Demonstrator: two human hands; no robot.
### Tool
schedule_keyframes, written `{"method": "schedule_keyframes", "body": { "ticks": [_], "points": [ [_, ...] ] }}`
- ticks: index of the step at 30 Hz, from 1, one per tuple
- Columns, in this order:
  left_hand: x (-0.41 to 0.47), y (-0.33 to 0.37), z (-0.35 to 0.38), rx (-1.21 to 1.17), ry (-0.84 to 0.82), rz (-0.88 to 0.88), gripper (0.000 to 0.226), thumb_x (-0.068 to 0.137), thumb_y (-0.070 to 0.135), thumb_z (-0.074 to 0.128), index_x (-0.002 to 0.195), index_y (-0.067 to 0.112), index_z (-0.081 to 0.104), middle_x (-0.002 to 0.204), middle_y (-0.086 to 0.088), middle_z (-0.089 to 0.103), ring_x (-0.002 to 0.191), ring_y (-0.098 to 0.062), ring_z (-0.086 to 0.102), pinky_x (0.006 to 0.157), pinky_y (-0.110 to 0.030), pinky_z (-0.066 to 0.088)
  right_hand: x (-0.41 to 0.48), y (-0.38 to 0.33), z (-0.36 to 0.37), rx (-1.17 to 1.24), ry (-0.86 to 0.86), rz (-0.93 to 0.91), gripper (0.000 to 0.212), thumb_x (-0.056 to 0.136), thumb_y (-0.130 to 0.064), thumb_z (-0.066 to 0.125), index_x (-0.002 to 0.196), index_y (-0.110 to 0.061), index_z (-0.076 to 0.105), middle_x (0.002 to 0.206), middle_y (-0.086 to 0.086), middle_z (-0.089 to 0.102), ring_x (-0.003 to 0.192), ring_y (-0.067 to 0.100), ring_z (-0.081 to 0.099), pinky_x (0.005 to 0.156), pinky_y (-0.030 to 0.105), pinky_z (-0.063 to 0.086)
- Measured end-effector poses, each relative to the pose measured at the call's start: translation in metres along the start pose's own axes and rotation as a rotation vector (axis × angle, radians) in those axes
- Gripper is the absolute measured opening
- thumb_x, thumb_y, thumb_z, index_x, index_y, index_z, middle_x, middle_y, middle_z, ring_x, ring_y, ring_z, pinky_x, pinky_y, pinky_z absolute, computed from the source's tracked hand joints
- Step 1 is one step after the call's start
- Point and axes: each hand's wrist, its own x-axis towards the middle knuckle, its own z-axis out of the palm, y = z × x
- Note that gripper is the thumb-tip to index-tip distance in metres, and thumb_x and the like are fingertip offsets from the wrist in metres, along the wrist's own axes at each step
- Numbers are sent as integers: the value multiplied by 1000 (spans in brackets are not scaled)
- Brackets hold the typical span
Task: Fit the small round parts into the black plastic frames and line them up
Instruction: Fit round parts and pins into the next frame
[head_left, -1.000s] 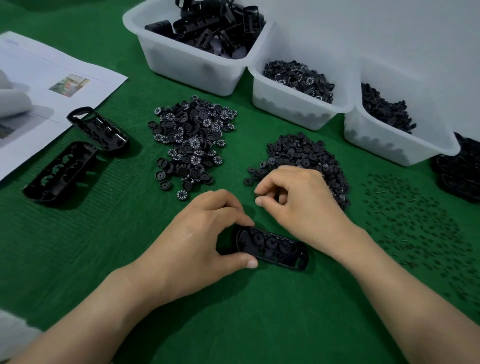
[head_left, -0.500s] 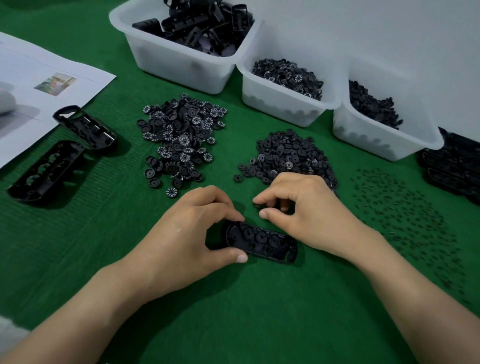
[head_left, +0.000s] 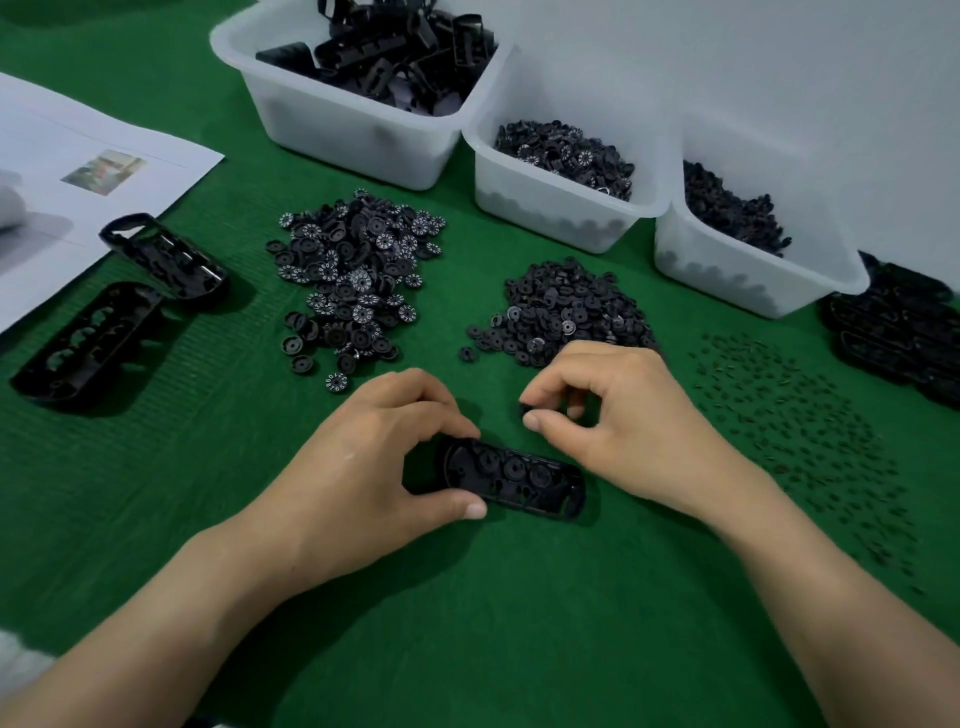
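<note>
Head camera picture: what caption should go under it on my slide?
Left hand holds a black frame on the green mat while the right hand pinches a small round part.

Brought the right hand (head_left: 634, 415) a little nearer, away from the plain-disc pile (head_left: 566, 306) and closer to the far rim of the black frame (head_left: 514, 478), most of that within the first half second. Loosened the curl of the fingers, opening a gap under the forefinger and baring a small dark part (head_left: 524, 411), too small to tell which kind, pinched between thumb and forefinger tips (head_left: 535, 422). Turned the view a touch rightward too, sliding the paper sheet (head_left: 156, 150) and the piles slightly left in view.
</note>
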Motion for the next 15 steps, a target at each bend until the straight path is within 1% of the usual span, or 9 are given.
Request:
{"method": "schedule_keyframes", "body": {
  "ticks": [2, 4, 6, 9, 12, 15],
  "points": [
    [0, 0, 0, 3, 2, 3, 51, 63, 60, 63, 103, 27, 66, 102, 16, 51, 98, -3, 50, 84, -27, 47, -14, 2, -7, 21, 3, -33, 3, 77, -18, 70, 80, -19, 70, 78, -9, 62, 72, 3, 57, 69, 16, 46],
    [0, -1, 0, 5, 3, 0, 51, 63, 60, 62, 103, 28, 66, 102, 16, 51, 97, -3, 50, 84, -27, 47, -28, 1, -9, 8, -30, -66, 5, 77, -20, 71, 81, -20, 71, 80, -9, 62, 76, 5, 59, 73, 23, 49],
    [0, -1, 0, 5, 2, -1, 51, 63, 61, 61, 102, 28, 66, 102, 16, 51, 97, -4, 50, 84, -28, 47, -36, 0, -7, -31, -49, -93, 7, 77, -19, 73, 83, -19, 72, 81, -7, 62, 77, 7, 59, 72, 30, 51],
    [0, 0, 0, 7, 5, -5, 52, 63, 62, 60, 102, 28, 66, 102, 16, 51, 96, -4, 51, 83, -28, 48, -39, -2, -2, -101, -18, -125, 9, 77, -19, 73, 86, -17, 72, 82, -5, 62, 76, 14, 59, 68, 37, 52],
    [0, 1, 0, 9, 8, -6, 52, 63, 61, 60, 102, 28, 66, 102, 17, 51, 95, -4, 51, 82, -27, 48, -39, -1, 1, -174, 25, -179, 10, 78, -19, 71, 87, -15, 73, 80, -1, 63, 72, 17, 60, 62, 39, 53],
    [0, 2, -1, 11, 7, -4, 52, 62, 62, 59, 101, 28, 66, 101, 18, 50, 95, -3, 50, 82, -25, 47, -39, -1, 2, -176, 40, -196, 11, 79, -19, 70, 88, -15, 73, 80, -1, 63, 69, 17, 60, 59, 37, 53]
  ]
}}
